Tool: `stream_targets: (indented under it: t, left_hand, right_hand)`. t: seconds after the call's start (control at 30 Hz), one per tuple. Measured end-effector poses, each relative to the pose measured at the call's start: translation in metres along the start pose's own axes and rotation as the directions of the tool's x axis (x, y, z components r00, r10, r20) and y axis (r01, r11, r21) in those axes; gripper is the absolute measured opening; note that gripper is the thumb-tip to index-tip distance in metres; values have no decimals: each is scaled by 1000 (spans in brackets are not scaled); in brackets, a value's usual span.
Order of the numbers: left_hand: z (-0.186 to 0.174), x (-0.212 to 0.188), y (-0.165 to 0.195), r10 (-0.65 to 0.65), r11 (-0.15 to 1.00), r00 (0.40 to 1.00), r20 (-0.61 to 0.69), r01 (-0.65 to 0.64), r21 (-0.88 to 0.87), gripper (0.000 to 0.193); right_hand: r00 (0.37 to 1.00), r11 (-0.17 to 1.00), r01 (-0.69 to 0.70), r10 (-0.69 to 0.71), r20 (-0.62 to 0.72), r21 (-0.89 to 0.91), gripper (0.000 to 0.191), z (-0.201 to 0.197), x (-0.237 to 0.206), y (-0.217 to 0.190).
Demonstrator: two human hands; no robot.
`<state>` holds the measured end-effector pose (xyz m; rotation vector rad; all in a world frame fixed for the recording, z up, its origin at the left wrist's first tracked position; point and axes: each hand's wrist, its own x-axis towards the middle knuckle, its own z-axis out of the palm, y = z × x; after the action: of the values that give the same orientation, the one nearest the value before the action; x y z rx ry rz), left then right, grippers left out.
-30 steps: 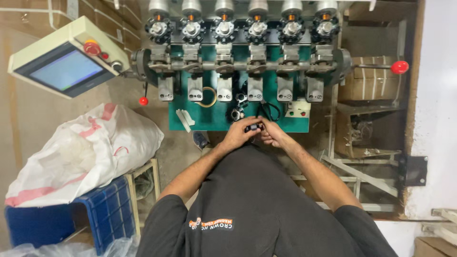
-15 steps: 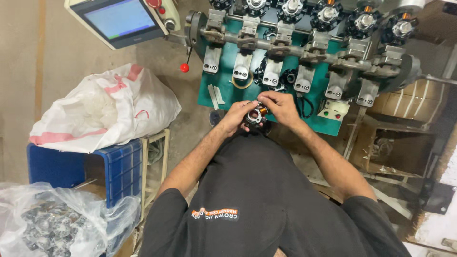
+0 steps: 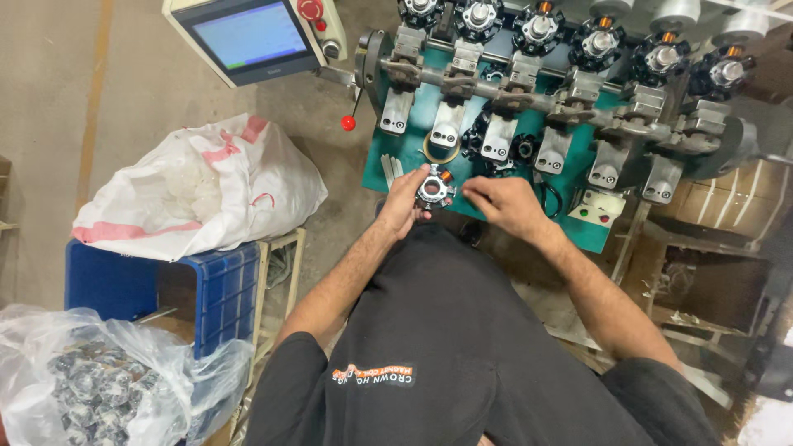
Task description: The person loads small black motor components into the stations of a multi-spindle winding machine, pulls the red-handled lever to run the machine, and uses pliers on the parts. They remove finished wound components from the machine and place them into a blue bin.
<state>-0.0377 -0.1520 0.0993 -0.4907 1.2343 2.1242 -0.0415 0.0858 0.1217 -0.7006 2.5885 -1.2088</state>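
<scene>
My left hand (image 3: 403,203) holds a small round stator core (image 3: 434,188) with copper windings, just in front of the green winding machine (image 3: 413,149). My right hand (image 3: 505,203) hovers beside the core on its right, fingers curled and pointing at it, holding nothing that I can see. Both hands sit above my lap, near the machine's front edge. A row of several winding heads (image 3: 537,26) with wound cores runs along the machine's top.
A touchscreen control panel (image 3: 252,37) with a red button stands at the upper left. A red-knobbed lever (image 3: 349,123) hangs below it. A white sack (image 3: 198,190) rests on a blue crate (image 3: 157,285). A clear bag of cores (image 3: 91,384) lies at the lower left.
The view has swung left and down. My two hands, closed together on the core before, have parted: the left keeps the core and the right has drawn off to the right.
</scene>
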Motion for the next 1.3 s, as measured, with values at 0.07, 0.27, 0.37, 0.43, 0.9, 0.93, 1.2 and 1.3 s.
stream_targets:
  t: [0.07,0.27,0.37,0.43,0.9,0.93,1.2,1.3]
  left_hand:
    - [-2,-3,1,-1,1000,999,39,2,-22,41]
    - [-4,-2,-10,-79,997,994,82,80,0,43]
    - [-12,0,-4,-47,994,998,50,52,-100,45]
    - [-15,0,-2,-80,989,993,86,89,-118,45]
    - [-12,22,-16,314,936,928,-202,-267,230,30]
    - [-16,22,-15,286,948,930,-232,-240,206,30]
    - [-98,17,-4,142,988,912,-386,-108,109,26]
    - [-126,6,-8,80,997,903,-423,-64,53,25]
  right_hand:
    - [997,998,38,-34,74,-59,18,3,1,-2]
    - [998,996,41,-38,-49,75,18,7,14,4]
    - [994,988,112,-109,30,-110,20,0,5,4]
    - [977,981,35,6,213,-191,22,1,5,2]
    - [967,993,103,-85,-241,61,12,48,10,-44]
    - [957,984,116,-74,-279,137,13,57,7,-38]
    - [460,77,-739,784,418,669,26,205,56,63]
    - [325,-282,-671,720,614,686,25,241,70,71]
